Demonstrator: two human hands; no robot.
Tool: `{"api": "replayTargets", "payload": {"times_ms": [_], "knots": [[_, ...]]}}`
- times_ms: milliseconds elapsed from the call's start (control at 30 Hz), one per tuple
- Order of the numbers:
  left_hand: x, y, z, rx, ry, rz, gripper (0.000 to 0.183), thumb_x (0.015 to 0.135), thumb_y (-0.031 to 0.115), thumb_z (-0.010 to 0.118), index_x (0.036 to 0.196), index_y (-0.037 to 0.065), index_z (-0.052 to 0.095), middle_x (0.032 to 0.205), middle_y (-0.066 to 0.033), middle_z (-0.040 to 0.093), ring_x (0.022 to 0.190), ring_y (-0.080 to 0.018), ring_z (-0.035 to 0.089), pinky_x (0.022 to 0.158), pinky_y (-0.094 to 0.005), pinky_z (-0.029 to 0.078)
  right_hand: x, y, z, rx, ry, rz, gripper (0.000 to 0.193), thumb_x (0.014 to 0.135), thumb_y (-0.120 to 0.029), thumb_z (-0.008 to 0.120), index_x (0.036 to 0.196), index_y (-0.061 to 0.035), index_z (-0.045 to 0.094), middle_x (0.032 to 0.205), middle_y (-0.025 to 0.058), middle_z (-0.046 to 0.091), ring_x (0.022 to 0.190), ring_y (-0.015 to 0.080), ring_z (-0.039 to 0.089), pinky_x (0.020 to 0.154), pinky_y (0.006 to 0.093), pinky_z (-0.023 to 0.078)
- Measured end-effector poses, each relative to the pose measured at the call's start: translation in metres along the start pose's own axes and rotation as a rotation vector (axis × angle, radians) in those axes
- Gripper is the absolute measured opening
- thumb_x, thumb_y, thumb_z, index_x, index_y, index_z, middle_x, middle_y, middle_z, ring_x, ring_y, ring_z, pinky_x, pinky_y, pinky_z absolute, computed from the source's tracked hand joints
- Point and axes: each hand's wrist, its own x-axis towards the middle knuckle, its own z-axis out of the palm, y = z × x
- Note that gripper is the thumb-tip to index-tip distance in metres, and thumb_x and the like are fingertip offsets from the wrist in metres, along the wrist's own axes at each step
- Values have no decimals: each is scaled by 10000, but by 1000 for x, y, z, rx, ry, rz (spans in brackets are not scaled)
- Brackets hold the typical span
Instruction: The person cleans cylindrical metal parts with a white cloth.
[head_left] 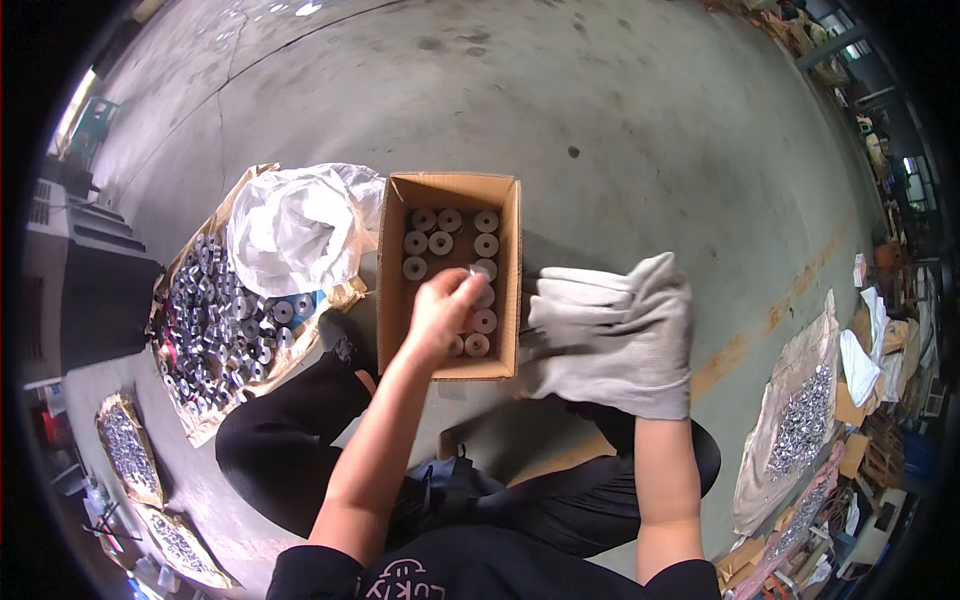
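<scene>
My left hand (440, 315) reaches into an open cardboard box (388, 300), its fingers pinched on a pale, shiny round metal piece (479, 271), partly hidden by the fingers. Round grey metal pieces (440, 242) with centre holes stand on the box floor, in a column along the right wall and in groups at the far left and near end. Beside the box on the right, grey knitted cloth like a work glove (620, 340) covers my right hand, with finger-shaped folds pointing left. Its lower left part is blurred, and the fingers inside do not show.
Left of the box, a sheet holds a heap of similar metal pieces (225, 330), with a white plastic bag (300, 225) on its far side. More small metal parts lie on sheets at the far right (800, 425) and lower left (128, 450). My legs flank the box's near side.
</scene>
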Motion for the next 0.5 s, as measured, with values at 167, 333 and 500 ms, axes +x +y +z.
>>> {"api": "replayTargets", "payload": {"times_ms": [167,333,500], "knots": [[87,-77,-56,633,262,5,443,695,272,713,1014,-14,600,846,-103,648,685,-188,615,620,-315,507,-1,-2,5,-255,120,-197,329,760,-148,639,995,75,579,989,116,663,837,168,643,743,290,507],[113,-115,-43,1068,287,-59,490,653,292,748,1027,10,604,1014,-224,623,956,-356,602,777,-421,497,3,-11,-14,-864,11,-17,523,774,-101,504,1283,-7,426,1344,47,446,1206,61,412,971,202,298],[128,-132,-33,1124,222,-41,337,660,243,743,875,2,648,891,-229,638,868,-372,617,743,-435,504,5,-7,-17,-779,67,34,522,797,-91,462,1305,12,402,1394,84,402,1272,99,372,1024,242,266]]}}
